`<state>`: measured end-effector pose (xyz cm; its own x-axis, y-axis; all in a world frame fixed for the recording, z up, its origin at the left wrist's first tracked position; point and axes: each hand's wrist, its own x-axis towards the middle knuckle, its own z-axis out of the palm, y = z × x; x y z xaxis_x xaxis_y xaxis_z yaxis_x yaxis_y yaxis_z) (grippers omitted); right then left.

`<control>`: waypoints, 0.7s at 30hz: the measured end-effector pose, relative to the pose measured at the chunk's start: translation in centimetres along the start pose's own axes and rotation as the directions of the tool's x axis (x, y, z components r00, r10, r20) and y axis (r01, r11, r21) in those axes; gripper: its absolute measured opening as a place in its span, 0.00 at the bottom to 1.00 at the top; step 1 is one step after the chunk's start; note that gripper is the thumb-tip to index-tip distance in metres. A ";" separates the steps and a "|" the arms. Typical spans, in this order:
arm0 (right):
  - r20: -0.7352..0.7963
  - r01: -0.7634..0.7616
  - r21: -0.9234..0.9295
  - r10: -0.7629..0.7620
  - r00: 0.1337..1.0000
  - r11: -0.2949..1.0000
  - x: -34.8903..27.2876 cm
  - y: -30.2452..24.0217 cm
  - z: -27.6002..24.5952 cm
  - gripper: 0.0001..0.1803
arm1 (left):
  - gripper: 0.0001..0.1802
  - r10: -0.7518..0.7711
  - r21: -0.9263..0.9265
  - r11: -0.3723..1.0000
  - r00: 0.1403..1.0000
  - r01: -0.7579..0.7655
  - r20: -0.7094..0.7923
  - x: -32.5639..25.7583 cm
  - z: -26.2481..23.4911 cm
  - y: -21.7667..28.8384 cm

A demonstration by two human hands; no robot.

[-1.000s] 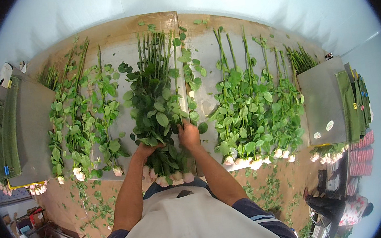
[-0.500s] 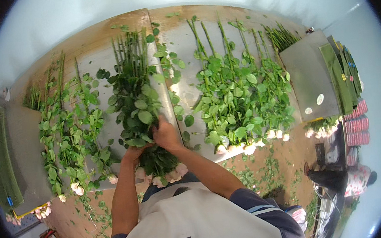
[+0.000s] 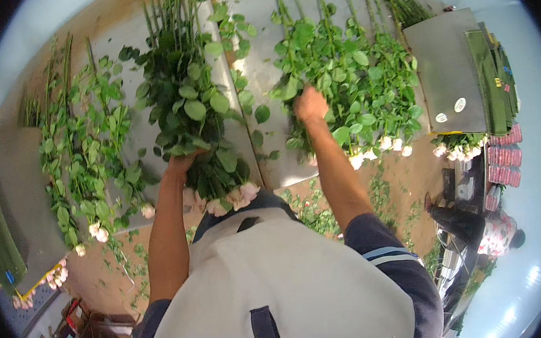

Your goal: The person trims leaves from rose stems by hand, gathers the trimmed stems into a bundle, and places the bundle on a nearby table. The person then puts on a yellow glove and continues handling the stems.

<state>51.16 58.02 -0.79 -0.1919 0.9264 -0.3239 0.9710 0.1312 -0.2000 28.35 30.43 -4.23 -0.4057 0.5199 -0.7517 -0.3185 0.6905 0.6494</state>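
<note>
My left hand (image 3: pixel 182 166) curled round rose bunch (image 3: pixel 178 93), light hold best. Right hand (image 3: pixel 310 105), right of bunch, curled at loose roses (image 3: pixel 356 76), can't tell catch; ease them gently.

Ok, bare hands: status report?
Left hand holding leafy pale pink rose bunch. Right hand at leafy green rose stems, grip unclear. Loose green leaves between.

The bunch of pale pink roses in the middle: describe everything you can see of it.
The bunch of roses is thick and leafy, its dense leaves mixing dark and paler green. Long, straight green stems, largely bare toward their far ends, run toward the top of the picture. The pale pink blooms cluster at the table's near edge, facing the wearer. The left hand grips it just above the blooms, fingers mostly hidden by foliage. No wrap shows.
</note>
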 end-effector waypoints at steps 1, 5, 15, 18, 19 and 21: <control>0.042 0.006 -0.020 -0.005 0.999 1.000 0.1 -0.1 -0.4 0.23 | 0.37 -0.049 0.098 0.994 0.999 0.048 0.004 -0.5 -0.1 0.5; -0.266 0.253 0.386 -0.155 0.951 0.887 -1.6 -0.7 -1.4 0.17 | 0.39 0.033 0.077 0.996 0.999 -0.033 0.002 -2.8 -1.0 1.3; -0.094 0.320 0.688 -0.357 0.929 0.652 -7.6 -7.5 7.6 0.11 | 0.45 -0.193 0.165 0.967 0.981 0.195 -0.025 -2.7 -1.4 1.6; -0.018 0.263 0.673 -0.341 0.940 0.691 -7.5 -7.9 8.8 0.11 | 0.47 -0.123 0.118 0.986 0.991 0.115 0.061 -2.8 -1.6 2.1; 0.008 0.234 0.672 -0.322 0.947 0.703 -7.5 -7.9 8.9 0.11 | 0.47 -0.087 0.075 0.994 0.992 0.081 0.087 -3.0 -1.5 2.2; -0.018 0.279 0.633 -0.347 0.938 0.722 -7.4 -7.9 8.9 0.12 | 0.47 -0.073 -0.013 0.997 0.987 0.076 0.142 -3.2 -1.3 2.1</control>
<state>43.61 47.00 -5.01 -0.5139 0.8298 -0.2175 0.5573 0.1302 -0.8201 27.84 29.52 -0.30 -0.2551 0.5342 -0.8059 -0.3597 0.7212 0.5920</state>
